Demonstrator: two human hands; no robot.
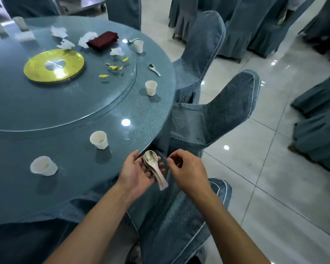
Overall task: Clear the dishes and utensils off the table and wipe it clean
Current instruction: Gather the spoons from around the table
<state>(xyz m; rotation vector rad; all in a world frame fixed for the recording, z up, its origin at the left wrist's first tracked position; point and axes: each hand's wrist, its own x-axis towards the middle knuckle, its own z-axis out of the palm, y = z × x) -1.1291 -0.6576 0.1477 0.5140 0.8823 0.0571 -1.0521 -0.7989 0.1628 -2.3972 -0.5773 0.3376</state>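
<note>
Spoons (154,168), white and nested in a small stack, lie across the upturned palm of the left hand (136,172), whose fingers curl loosely up around them just off the near edge of the round table (111,115); the top spoon's bowl is smeared with brownish residue. The right hand (187,169) hovers just beside the stack with its fingers curled inward, and whether it pinches anything cannot be told from here. On the table, four white cups remain: one (43,166) near the left, one (99,140) just beyond the hands, one (151,88) farther along the rim, and one (138,46) at the far side. A lone spoon (154,69) with something dark in its bowl lies near the rim between the two farther cups, and another spoon (132,40) lies just beside the farthest cup. On the glass turntable (69,103) (it covers most of the tabletop) sit a gold plate (53,65), scattered yellow scraps (113,67), crumpled white tissues (85,40) and a folded dark red napkin (103,40). Chairs in blue covers (200,54) stand around the table on a glossy tiled floor (274,168).
</note>
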